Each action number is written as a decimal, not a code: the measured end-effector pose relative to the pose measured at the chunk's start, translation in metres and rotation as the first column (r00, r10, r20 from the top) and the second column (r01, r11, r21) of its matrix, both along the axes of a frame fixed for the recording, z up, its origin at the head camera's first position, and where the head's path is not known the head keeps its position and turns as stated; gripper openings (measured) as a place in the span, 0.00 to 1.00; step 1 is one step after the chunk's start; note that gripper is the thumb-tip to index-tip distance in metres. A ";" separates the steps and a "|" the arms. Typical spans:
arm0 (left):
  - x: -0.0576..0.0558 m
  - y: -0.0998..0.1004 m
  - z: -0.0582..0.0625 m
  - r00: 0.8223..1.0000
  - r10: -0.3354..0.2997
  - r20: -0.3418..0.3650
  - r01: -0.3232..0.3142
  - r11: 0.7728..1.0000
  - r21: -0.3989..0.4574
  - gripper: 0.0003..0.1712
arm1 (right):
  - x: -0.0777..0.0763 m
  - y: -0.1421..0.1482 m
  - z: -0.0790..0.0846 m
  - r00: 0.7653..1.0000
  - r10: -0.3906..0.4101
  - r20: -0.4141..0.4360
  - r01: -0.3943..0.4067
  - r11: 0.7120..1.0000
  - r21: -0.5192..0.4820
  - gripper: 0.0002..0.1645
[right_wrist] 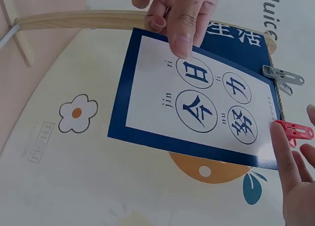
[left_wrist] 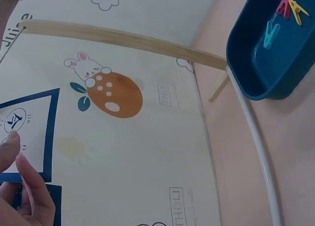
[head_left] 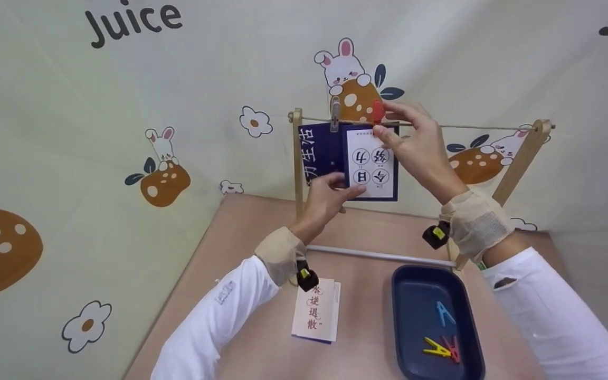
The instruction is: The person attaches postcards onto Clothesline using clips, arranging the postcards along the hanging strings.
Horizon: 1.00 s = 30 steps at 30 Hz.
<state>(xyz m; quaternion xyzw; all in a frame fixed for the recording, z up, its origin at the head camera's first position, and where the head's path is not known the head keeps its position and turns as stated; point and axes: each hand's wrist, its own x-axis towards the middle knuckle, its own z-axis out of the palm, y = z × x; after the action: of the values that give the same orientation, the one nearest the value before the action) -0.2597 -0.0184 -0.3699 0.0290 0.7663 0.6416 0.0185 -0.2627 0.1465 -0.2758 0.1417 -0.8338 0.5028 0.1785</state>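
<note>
A white card with a blue border [head_left: 371,163] hangs at a cord [head_left: 473,126], its printed characters upside down in the head view. My left hand [head_left: 328,198] pinches the card's lower left edge, thumb on the front. A red clothespin [head_left: 378,112] sits at the card's top edge on the cord. Around that clothespin are the thumb and fingers of my right hand [head_left: 420,150], the thumb lower, over the card's top. Left of it, a grey clothespin [right_wrist: 283,76] holds a dark blue card [head_left: 321,150] on the cord, partly behind the white one.
A wooden frame [head_left: 520,161] carries the cord, with a white bar [head_left: 378,255] across its base. Below stands a dark blue tray [head_left: 398,316] containing a blue clothespin [head_left: 445,313], a yellow clothespin [head_left: 436,347] and a red one. Stacked cards [head_left: 314,316] lie on the table left of it.
</note>
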 end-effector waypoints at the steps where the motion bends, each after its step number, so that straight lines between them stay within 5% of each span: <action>1: 0.001 0.000 0.000 1.000 0.001 0.006 -0.001 1.000 0.016 0.20 | 0.002 0.001 -0.001 1.000 -0.012 -0.029 0.012 1.000 0.014 0.28; 7: 0.009 -0.002 -0.001 0.999 0.025 0.029 -0.028 0.995 0.098 0.28 | 0.016 0.005 -0.008 0.989 -0.052 -0.140 0.051 0.999 -0.010 0.17; 15: 0.031 -0.003 -0.011 0.997 0.051 0.064 -0.060 0.988 0.144 0.32 | 0.050 0.003 -0.016 0.969 0.025 -0.244 -0.042 0.997 -0.061 0.10; 23: 0.043 0.000 -0.029 1.000 0.017 0.002 -0.017 0.999 0.051 0.28 | 0.077 0.011 -0.041 0.906 -0.021 -0.424 -0.017 0.996 -0.085 0.08; 30: 0.056 0.009 -0.048 0.995 -0.046 -0.089 0.037 0.994 -0.102 0.28 | 0.089 0.029 -0.070 0.860 -0.096 -0.501 0.076 0.995 -0.062 0.06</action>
<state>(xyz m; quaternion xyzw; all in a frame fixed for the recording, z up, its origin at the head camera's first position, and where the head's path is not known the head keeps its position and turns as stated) -0.2041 -0.0097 -0.4176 0.0733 0.7966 0.6000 -0.0015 -0.1741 0.1753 -0.3463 0.2269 -0.7537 0.4566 0.4147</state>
